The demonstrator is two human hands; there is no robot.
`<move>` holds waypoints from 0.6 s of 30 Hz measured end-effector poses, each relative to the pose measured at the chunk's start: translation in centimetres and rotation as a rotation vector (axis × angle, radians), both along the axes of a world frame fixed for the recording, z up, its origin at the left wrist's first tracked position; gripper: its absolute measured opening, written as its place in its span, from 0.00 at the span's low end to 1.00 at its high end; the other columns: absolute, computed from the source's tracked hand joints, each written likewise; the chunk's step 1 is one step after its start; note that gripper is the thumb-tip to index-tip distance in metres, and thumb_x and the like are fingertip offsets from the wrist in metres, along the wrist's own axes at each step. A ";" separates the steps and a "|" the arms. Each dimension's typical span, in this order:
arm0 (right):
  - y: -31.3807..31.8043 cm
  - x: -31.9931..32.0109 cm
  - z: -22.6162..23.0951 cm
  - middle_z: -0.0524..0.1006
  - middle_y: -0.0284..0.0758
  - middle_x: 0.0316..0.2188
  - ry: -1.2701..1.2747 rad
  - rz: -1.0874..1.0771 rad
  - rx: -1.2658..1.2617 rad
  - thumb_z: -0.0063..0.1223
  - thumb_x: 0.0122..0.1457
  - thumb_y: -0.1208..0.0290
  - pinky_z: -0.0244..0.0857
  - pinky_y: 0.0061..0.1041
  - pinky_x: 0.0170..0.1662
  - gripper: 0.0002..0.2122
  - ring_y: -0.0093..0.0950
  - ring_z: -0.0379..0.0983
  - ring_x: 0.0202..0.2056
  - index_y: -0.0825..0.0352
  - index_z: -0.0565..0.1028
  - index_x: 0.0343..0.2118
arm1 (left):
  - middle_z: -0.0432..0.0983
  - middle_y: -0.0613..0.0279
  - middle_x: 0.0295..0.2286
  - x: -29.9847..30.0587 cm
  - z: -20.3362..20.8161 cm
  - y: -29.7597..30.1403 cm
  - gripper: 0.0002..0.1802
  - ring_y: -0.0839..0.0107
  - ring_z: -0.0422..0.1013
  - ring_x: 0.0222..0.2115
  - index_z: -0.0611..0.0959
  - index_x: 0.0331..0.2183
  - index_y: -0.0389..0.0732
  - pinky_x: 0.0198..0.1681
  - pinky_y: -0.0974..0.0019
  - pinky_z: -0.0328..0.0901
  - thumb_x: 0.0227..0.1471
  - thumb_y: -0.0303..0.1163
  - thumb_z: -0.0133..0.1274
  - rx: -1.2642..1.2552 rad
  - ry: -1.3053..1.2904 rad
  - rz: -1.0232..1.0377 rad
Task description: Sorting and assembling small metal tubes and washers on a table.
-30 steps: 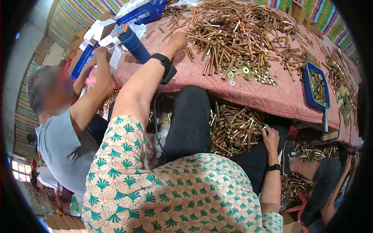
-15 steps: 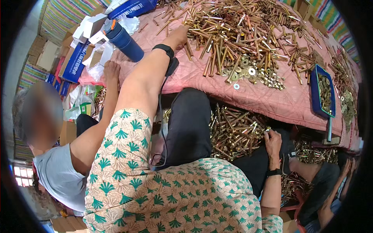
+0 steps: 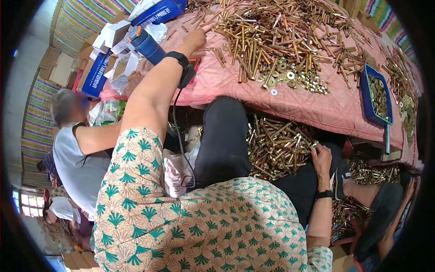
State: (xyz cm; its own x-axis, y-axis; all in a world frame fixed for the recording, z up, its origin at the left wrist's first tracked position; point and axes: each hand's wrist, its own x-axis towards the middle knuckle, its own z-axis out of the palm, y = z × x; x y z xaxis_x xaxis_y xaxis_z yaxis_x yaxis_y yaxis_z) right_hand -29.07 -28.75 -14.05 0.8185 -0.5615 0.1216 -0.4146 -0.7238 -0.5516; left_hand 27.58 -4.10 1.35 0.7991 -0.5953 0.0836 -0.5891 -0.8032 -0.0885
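On the pink cloth-covered table, my left hand [image 3: 195, 40] stretches to the left edge of a large pile of brass-coloured sleeve bolts [image 3: 258, 41]. Its index finger is extended, and nothing shows in it. Low on the right, my right hand [image 3: 321, 159] is beside a second heap of bolts [image 3: 281, 149] below the table edge. The fingers of that hand are curled together around a small shiny piece at their tips, too small to name. Washers [image 3: 272, 81] and short nuts [image 3: 312, 84] lie at the big pile's front.
A blue tray [image 3: 366, 99] of washers stands at the table's right. At the left are a blue bottle [image 3: 147, 45], white boxes [image 3: 108, 36] and a red-edged dark object [image 3: 195, 68] by my wrist. A person in grey [image 3: 81, 149] sits left; another person's leg [image 3: 380, 213] is right.
My left hand has drawn left off the bolts, with its index finger now extended. My right hand stays by the lower heap. The person at left has turned, and a red-edged object now shows.
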 end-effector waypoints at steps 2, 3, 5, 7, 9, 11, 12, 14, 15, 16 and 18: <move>-0.2 -0.3 -0.1 0.70 0.48 0.21 -0.012 -0.013 -0.017 0.55 0.52 0.69 0.60 0.40 0.36 0.11 0.48 0.66 0.29 0.73 0.70 0.22 | 0.77 0.42 0.37 0.1 0.5 0.3 0.17 0.51 0.74 0.40 0.80 0.36 0.35 0.42 0.53 0.68 0.48 0.36 0.50 -0.042 0.004 0.036; -0.2 -0.5 -0.2 0.70 0.48 0.21 -0.013 -0.019 -0.016 0.55 0.52 0.69 0.60 0.40 0.36 0.11 0.48 0.66 0.29 0.73 0.70 0.22 | 0.77 0.42 0.37 -0.2 0.2 0.4 0.17 0.51 0.74 0.40 0.80 0.36 0.35 0.42 0.53 0.68 0.48 0.36 0.50 -0.041 0.003 0.030; -0.3 -0.8 -0.3 0.69 0.48 0.20 -0.007 -0.027 -0.025 0.55 0.52 0.69 0.60 0.40 0.35 0.11 0.48 0.66 0.29 0.72 0.70 0.22 | 0.75 0.34 0.31 -0.6 -0.4 0.6 0.18 0.44 0.73 0.35 0.78 0.32 0.30 0.39 0.50 0.65 0.48 0.38 0.52 -0.121 0.016 -0.077; -0.3 -0.4 -0.4 0.69 0.48 0.20 -0.011 -0.010 -0.021 0.55 0.52 0.69 0.60 0.40 0.35 0.11 0.48 0.66 0.28 0.72 0.70 0.21 | 0.75 0.36 0.31 -0.4 -0.8 1.6 0.17 0.43 0.72 0.34 0.77 0.33 0.31 0.38 0.50 0.65 0.48 0.37 0.53 -0.102 0.092 -0.101; 0.1 0.8 -0.5 0.69 0.48 0.20 -0.025 0.042 -0.014 0.55 0.52 0.69 0.60 0.40 0.35 0.12 0.48 0.66 0.28 0.72 0.69 0.21 | 0.76 0.39 0.32 0.2 -1.4 4.5 0.16 0.45 0.72 0.36 0.76 0.36 0.34 0.38 0.51 0.66 0.48 0.36 0.53 -0.027 0.125 -0.066; -0.8 -1.5 -1.3 0.69 0.48 0.20 -0.013 -0.016 -0.028 0.55 0.52 0.69 0.59 0.40 0.35 0.12 0.48 0.66 0.28 0.72 0.69 0.21 | 0.77 0.46 0.37 -3.9 -2.3 -1.8 0.15 0.52 0.73 0.41 0.78 0.40 0.39 0.41 0.55 0.67 0.50 0.32 0.48 0.071 0.119 -0.070; -0.7 -1.2 -1.2 0.69 0.48 0.20 -0.016 -0.007 -0.028 0.55 0.52 0.69 0.59 0.40 0.35 0.12 0.48 0.66 0.28 0.72 0.69 0.21 | 0.76 0.48 0.39 -3.8 -2.5 -1.4 0.15 0.53 0.73 0.42 0.78 0.40 0.41 0.42 0.55 0.67 0.50 0.32 0.48 0.133 0.094 -0.067; -0.3 -0.5 -0.8 0.68 0.48 0.20 0.000 0.013 -0.004 0.55 0.52 0.69 0.59 0.40 0.35 0.11 0.48 0.65 0.28 0.71 0.69 0.21 | 0.76 0.50 0.38 -3.8 -3.2 -0.5 0.13 0.53 0.72 0.42 0.77 0.39 0.42 0.41 0.54 0.67 0.48 0.31 0.50 0.113 0.044 -0.034; -0.2 -0.2 -0.7 0.68 0.48 0.20 0.000 0.020 -0.003 0.55 0.52 0.69 0.59 0.40 0.35 0.11 0.48 0.65 0.28 0.71 0.69 0.21 | 0.76 0.50 0.38 -3.6 -3.3 0.0 0.13 0.53 0.72 0.42 0.77 0.39 0.42 0.41 0.54 0.67 0.48 0.31 0.50 0.114 0.045 -0.027; -0.1 -0.2 -0.6 0.69 0.48 0.20 -0.020 0.012 -0.014 0.55 0.53 0.69 0.60 0.40 0.35 0.11 0.48 0.65 0.28 0.71 0.70 0.22 | 0.76 0.49 0.39 -3.8 -3.4 -0.2 0.13 0.53 0.72 0.42 0.78 0.39 0.41 0.41 0.54 0.67 0.48 0.30 0.49 0.100 -0.015 -0.055; -0.1 -0.3 -0.5 0.69 0.48 0.20 -0.036 0.000 -0.022 0.55 0.53 0.69 0.60 0.41 0.35 0.11 0.48 0.66 0.29 0.71 0.70 0.22 | 0.76 0.49 0.39 -4.1 -3.1 -0.7 0.13 0.53 0.72 0.42 0.79 0.39 0.40 0.41 0.54 0.67 0.48 0.29 0.48 0.087 -0.071 -0.086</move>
State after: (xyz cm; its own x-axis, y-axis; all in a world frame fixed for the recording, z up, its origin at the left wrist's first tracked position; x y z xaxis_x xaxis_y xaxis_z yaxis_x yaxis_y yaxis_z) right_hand -29.40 -28.86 -14.58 0.8134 -0.5582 0.1637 -0.3946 -0.7362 -0.5499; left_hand 23.49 -4.82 -1.77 0.7388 -0.6688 0.0834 -0.6451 -0.7375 -0.1999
